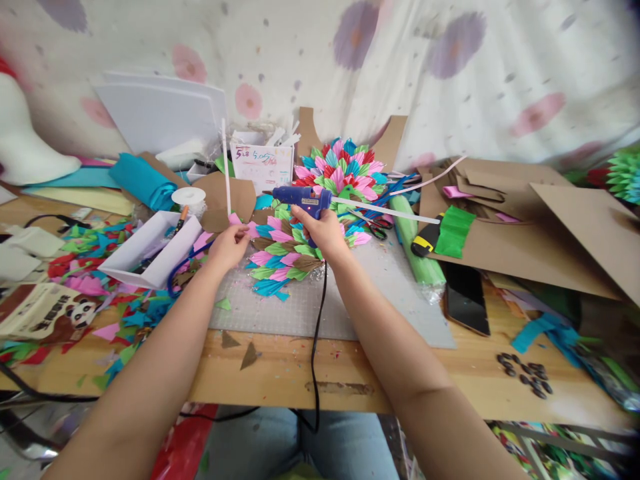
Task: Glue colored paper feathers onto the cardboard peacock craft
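My right hand (327, 233) is wrapped round the grip of a blue hot glue gun (295, 195), its nozzle pointing left. A long white glue stick (385, 209) juts from the gun's rear, and a black cord (318, 333) hangs below. My left hand (229, 248) is closed in a pinch at a pink paper petal (251, 229); its fingertips are partly hidden. Between and below the hands lies a piece covered in overlapping pink, green, blue and brown crepe paper petals (283, 257). Behind it stands a second petal-covered piece (345, 167) with red petals too.
A grey cutting mat (400, 307) lies under the work. Left are a white open box (150, 250) with pens and many paper scraps (135, 313). To the right are scissors (377, 227), a green crepe roll (415, 247), a phone (466, 299) and cardboard sheets (530, 247).
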Demonstrator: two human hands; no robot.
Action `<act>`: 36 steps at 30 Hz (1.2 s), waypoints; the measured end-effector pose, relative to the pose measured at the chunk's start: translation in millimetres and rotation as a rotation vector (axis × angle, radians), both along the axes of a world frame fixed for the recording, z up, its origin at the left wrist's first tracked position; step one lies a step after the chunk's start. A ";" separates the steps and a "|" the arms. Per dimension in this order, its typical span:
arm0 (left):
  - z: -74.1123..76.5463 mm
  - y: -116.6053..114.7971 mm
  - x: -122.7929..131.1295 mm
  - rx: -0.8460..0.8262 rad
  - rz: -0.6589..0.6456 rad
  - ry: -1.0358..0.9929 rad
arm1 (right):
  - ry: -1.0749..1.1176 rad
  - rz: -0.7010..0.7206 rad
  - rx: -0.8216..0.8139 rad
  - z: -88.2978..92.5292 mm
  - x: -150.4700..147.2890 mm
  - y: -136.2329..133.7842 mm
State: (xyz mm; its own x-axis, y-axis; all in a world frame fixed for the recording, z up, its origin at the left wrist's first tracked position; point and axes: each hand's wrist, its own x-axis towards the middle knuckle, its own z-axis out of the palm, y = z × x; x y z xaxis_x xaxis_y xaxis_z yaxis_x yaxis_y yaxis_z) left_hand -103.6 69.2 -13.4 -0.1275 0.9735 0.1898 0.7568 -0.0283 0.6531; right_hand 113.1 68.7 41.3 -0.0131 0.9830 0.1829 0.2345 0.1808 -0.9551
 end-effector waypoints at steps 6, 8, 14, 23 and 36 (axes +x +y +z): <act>-0.4 3.7 0.1 -0.029 0.012 -0.005 | 0.021 0.001 0.003 -0.7 -0.2 -0.2; 0.5 3.6 1.2 -0.042 0.024 -0.004 | 0.038 0.003 0.004 -0.3 -0.8 -1.2; -2.6 4.7 1.8 -0.022 0.037 -0.012 | 0.039 0.006 0.029 2.4 -2.3 -4.2; -0.1 5.1 2.5 -0.012 0.038 -0.035 | 0.043 0.007 0.030 -0.3 -2.4 -2.2; -3.6 6.4 -0.1 -0.024 0.037 -0.070 | 0.034 -0.011 -0.010 0.9 0.7 -0.8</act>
State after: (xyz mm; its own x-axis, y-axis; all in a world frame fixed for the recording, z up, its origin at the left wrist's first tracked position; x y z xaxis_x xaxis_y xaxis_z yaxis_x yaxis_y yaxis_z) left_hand -103.7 75.6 -17.0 -0.1751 0.9722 0.1556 0.7095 0.0151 0.7045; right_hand 113.8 67.9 42.2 0.0041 0.9849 0.1730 0.2037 0.1685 -0.9644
